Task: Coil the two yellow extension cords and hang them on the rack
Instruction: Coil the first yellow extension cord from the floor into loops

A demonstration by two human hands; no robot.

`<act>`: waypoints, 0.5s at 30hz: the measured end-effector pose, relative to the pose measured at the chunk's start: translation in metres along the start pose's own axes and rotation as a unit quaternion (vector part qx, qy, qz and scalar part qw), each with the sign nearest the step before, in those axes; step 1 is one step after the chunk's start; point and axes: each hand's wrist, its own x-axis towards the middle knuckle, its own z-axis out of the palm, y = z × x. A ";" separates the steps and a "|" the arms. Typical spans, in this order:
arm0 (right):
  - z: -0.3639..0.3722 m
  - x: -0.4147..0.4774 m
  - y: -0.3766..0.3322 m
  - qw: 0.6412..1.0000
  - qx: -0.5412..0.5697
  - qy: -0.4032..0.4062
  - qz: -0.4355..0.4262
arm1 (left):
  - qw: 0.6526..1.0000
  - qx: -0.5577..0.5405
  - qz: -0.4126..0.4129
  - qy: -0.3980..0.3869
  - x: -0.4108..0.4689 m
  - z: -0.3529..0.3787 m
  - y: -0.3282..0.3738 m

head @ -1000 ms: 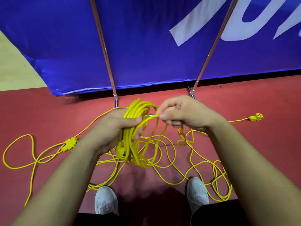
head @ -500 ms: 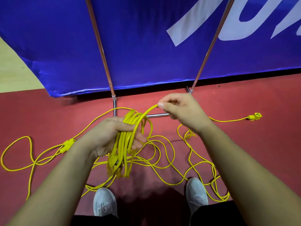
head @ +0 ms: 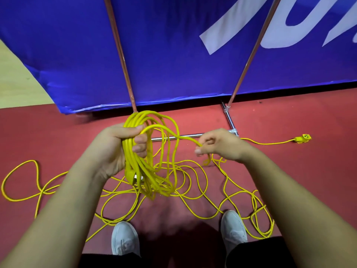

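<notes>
Fingers (head: 140, 141) of the left hand (head: 114, 151) are curled tightly round the top of a coil (head: 154, 157) of yellow extension cord, which is held up in front of the body with its loops hanging down. A yellow plug (head: 132, 175) is seen low in the bundle, just under the palm. One strand (head: 173, 135) is led from the top of the coil across to the right hand (head: 220, 146), where it is pinched between the thumb and the bent fingertips (head: 199, 151).

Below the hands, the loose cord (head: 195, 182) is spread in tangled loops over the red floor (head: 299, 180), with a wide loop (head: 19, 180) lying far to the left; which cord each loop belongs to cannot be told. A yellow socket end (head: 303, 138) is laid on the floor well to the right.

Two light grey shoes (head: 124, 240) are seen at the bottom edge, among the loops. Beyond the coil, the poles of a metal rack (head: 249, 60) are stood on the floor, joined by a silver base bar (head: 189, 135). Behind them a blue banner (head: 173, 45) is stretched; its large white lettering (head: 289, 26) is cut off at the top edge and cannot be read.
</notes>
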 end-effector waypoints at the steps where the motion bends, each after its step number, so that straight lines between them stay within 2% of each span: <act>1: -0.002 0.001 0.003 0.998 0.062 0.030 0.013 | 1.000 0.019 -0.005 0.012 0.000 -0.003 0.001; 3: -0.006 0.003 0.001 0.982 0.165 0.091 0.016 | 0.997 0.073 -0.020 0.035 0.000 -0.007 -0.001; 4: -0.008 0.004 -0.003 0.977 0.183 0.113 0.007 | 0.994 0.091 -0.032 0.042 0.000 -0.007 -0.003; 7: -0.008 0.005 -0.014 0.979 0.160 0.125 -0.011 | 0.993 0.090 -0.066 0.033 -0.001 -0.003 -0.007; 12: 0.005 0.000 -0.051 0.996 0.013 0.049 -0.070 | 0.992 0.090 -0.092 -0.001 -0.002 -0.001 -0.010; 15: 0.020 -0.006 -0.074 0.993 -0.003 -0.022 -0.116 | 0.988 0.104 -0.110 -0.023 -0.002 0.005 -0.017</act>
